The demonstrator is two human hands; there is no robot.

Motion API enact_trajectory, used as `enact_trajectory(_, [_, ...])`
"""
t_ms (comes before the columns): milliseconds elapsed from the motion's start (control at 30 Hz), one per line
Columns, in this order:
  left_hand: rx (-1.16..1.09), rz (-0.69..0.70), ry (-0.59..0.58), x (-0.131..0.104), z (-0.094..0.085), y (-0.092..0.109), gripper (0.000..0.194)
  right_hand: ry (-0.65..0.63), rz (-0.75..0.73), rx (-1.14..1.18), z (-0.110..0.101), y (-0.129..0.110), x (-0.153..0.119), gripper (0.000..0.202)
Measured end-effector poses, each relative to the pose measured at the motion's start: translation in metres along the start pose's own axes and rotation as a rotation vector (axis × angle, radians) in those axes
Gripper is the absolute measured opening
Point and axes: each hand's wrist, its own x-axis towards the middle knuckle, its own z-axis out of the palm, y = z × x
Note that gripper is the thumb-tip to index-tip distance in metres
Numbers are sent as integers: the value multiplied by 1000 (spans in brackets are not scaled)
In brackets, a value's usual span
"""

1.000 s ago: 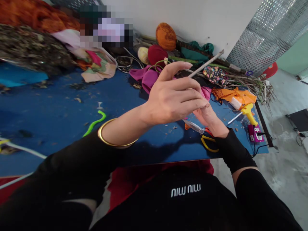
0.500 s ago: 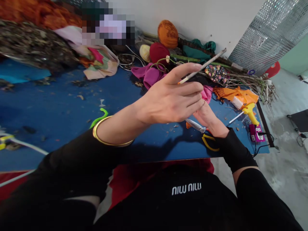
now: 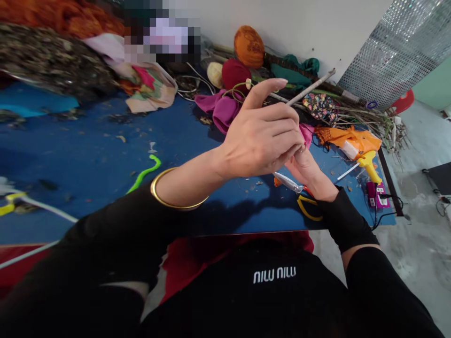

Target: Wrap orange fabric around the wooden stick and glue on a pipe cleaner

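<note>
My left hand (image 3: 262, 141), with a gold bangle at its wrist, is raised over the table. Its index finger is lifted, and the other fingers curl closed around a thin grey stick (image 3: 313, 86), which slants up to the right. My right hand (image 3: 305, 171) is close behind and below it; its fingers are hidden by the left hand, so their grip does not show. Below the right wrist lie a silver-bladed tool (image 3: 289, 183) and a yellow loop (image 3: 310, 210), both partly covered.
A bright green fuzzy strip (image 3: 144, 172) lies on the blue table (image 3: 95, 155). Purple cloth (image 3: 223, 110), wrapped bundles and sticks line the wall. A yellow glue gun (image 3: 369, 166) and purple power strip (image 3: 378, 195) sit at the right edge. A blurred person is at the back.
My left index finger has lifted away from the stick, and the other fingers have curled in further. The stick's orange-tipped end has gone out of sight. The right hand stays nearly still.
</note>
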Motion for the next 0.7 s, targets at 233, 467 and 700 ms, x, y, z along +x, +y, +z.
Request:
enact_trajectory(233, [159, 146, 30, 4, -3, -2, 19, -5, -155, -16, 0, 4, -2, 65])
enact_trajectory(467, [16, 45, 15, 7, -11, -6, 24, -166, -80, -46, -2, 5, 1, 97])
enact_trajectory(700, [-137, 89, -104, 10, -17, -14, 17, -32, -129, -49, -5, 4, 1, 104])
